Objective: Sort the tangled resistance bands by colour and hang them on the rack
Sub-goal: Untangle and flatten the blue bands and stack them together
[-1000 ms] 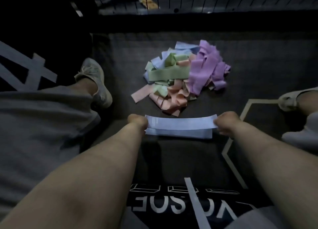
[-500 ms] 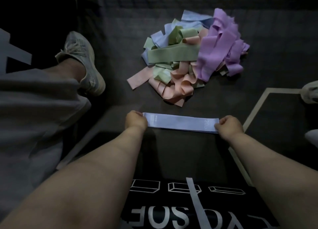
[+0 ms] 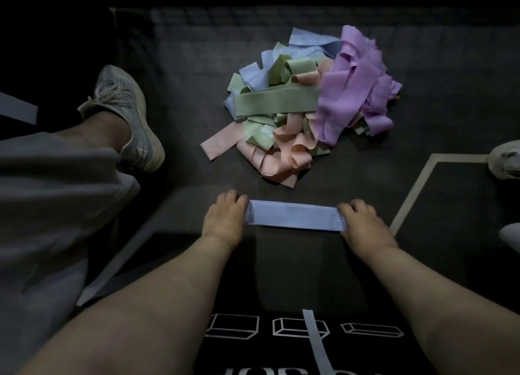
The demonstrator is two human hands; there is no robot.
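Note:
A light blue resistance band (image 3: 294, 219) lies flat and straight across the dark mat in front of me. My left hand (image 3: 225, 218) grips its left end with curled fingers. Its right end is held the same way by my right hand (image 3: 363, 224). Just beyond the band sits a tangled pile of bands: a green band (image 3: 275, 101) across the middle, purple bands (image 3: 351, 93) on the right, pink bands (image 3: 287, 155) at the front and more blue bands (image 3: 306, 42) at the back. No rack is in view.
A leg in grey shorts with a pale sneaker (image 3: 126, 115) rests on the mat at the left. Another pale shoe (image 3: 505, 160) shows at the right edge. White printed lines (image 3: 408, 200) cross the mat near my right hand.
Both hands lowered the blue band toward the mat and it now lies flat and single-layered. The camera tilted down, so the pile looks nearer and the bars at the top left the view.

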